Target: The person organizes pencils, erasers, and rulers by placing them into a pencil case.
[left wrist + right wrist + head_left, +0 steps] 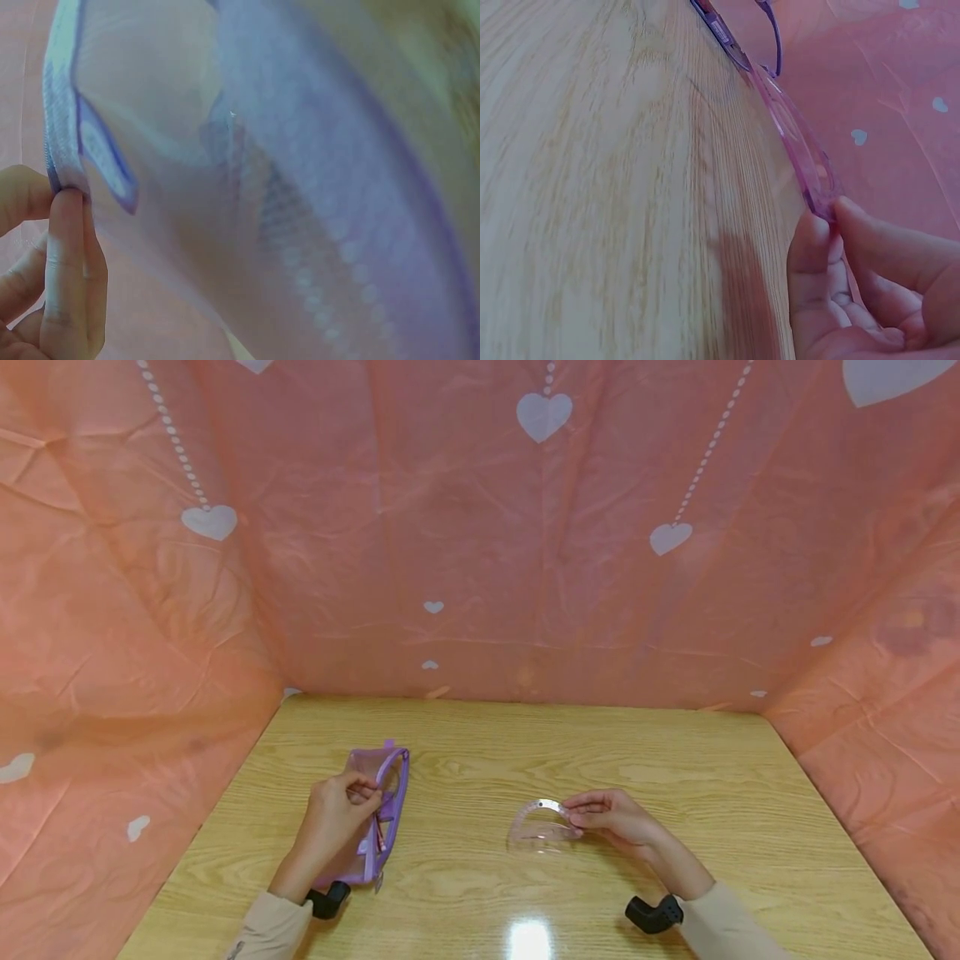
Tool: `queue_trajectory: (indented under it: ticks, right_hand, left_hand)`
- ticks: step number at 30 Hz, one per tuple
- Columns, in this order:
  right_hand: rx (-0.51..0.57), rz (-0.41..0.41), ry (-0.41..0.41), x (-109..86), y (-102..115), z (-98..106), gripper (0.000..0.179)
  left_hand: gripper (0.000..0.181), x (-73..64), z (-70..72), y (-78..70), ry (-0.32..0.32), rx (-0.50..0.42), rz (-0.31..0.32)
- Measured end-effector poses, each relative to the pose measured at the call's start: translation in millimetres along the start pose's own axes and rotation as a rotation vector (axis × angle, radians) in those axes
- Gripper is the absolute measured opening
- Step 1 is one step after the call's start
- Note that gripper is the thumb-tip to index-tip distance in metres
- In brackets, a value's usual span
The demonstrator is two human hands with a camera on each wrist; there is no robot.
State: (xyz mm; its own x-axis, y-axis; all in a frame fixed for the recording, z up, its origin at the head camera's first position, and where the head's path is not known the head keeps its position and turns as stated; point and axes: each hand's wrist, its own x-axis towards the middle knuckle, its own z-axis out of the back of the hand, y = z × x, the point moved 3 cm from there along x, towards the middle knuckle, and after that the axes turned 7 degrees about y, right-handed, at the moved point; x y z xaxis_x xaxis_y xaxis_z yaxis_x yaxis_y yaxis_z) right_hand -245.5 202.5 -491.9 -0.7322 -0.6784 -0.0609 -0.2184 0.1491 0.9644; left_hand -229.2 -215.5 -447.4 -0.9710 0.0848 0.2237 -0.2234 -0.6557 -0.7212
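Note:
A purple see-through mesh pencil case [352, 864] lies on the left of the table, its zipped mouth apart. My left hand [339, 810] pinches one zipper edge [66, 135] between thumb and fingers. Something thin and reddish [380, 835] shows inside the case; its kind is unclear. To the right, my right hand [618, 822] pinches a clear pinkish protractor [525, 818] by one corner. In the right wrist view the protractor [791, 139] appears nearly edge-on, with thumb and finger at its near end. The protractor is apart from the case.
The wood-grain table [465, 752] is bounded by a pink cloth [465, 560] with white hearts at the back and sides. A black wrist mount [328, 902] sits below the left hand, and another mount [652, 914] below the right.

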Motion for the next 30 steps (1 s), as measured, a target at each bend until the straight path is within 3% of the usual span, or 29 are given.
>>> queue_trajectory:
  ticks: [30]
  right_hand:
    - [-0.002,-0.039,-0.069,34.6,5,-13,0.029]
  left_hand:
    - [0.007,0.8,-0.1,1.2,0.015,0.003,0.004]
